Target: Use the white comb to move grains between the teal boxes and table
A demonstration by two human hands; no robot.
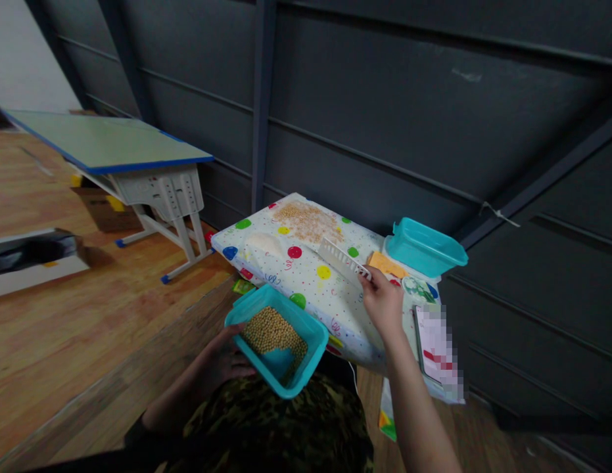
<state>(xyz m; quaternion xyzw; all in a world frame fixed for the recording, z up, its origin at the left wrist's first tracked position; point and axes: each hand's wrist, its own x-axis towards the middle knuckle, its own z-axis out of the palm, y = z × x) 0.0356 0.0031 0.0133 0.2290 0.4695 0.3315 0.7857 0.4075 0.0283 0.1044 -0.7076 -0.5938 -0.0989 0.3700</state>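
Observation:
My left hand (221,358) grips the near left side of a teal plastic box (310,322), its thumb over the rim. The box is tilted in front of my lap, and round tan beans (271,328) cover part of its floor. In my right hand (382,299), the fingers are closed on one end of a long white slotted plastic piece (342,259). That piece is held over the table with the spotted cover (330,289). Beyond its far end lie scattered tan grains or beans (306,220), with a pale, fine heap (266,244) to their left.
A second teal box (424,246) stands at the table's back right. Near it are an orange cloth-like piece (387,265), a green-and-white round item (418,289) and a phone (431,345). A dark panelled wall (384,131) rises behind; a desk (113,141) stands left.

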